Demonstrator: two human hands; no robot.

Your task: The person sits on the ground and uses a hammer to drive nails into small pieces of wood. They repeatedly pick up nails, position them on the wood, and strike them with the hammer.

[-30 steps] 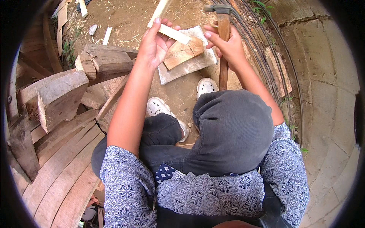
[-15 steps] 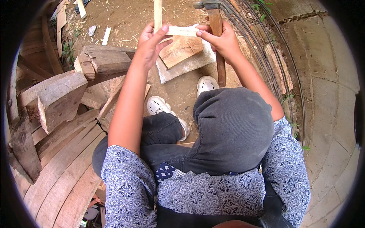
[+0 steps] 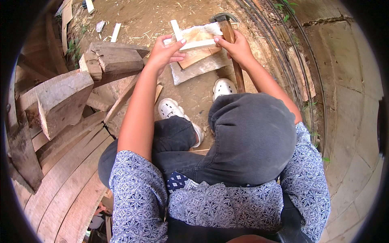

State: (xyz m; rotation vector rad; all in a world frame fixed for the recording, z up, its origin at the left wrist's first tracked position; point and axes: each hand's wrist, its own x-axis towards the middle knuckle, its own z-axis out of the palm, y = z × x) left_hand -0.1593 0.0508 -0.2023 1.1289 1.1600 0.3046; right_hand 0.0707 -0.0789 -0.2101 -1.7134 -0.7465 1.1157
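Note:
Two pale wood strips meet in an L between my hands. My left hand is closed on the corner where the upright strip joins the crosswise strip. My right hand pinches the other end of the crosswise strip with the thumb. That same hand also holds a hammer, its metal head pointing away and its wooden handle hanging down past the palm. Below the strips, a flat wood block rests on a pale stone slab, partly hidden by them.
Heavy timber offcuts are piled at my left, beside long planks. Several dark rods run along the right, next to a concrete surface. Wood shavings and a small stone lie on the dirt ahead.
Both hands have come lower and nearer, bringing the joined strips over the block. The upright strip now leans left and looks shorter. The hammer has moved down slightly with my right hand.

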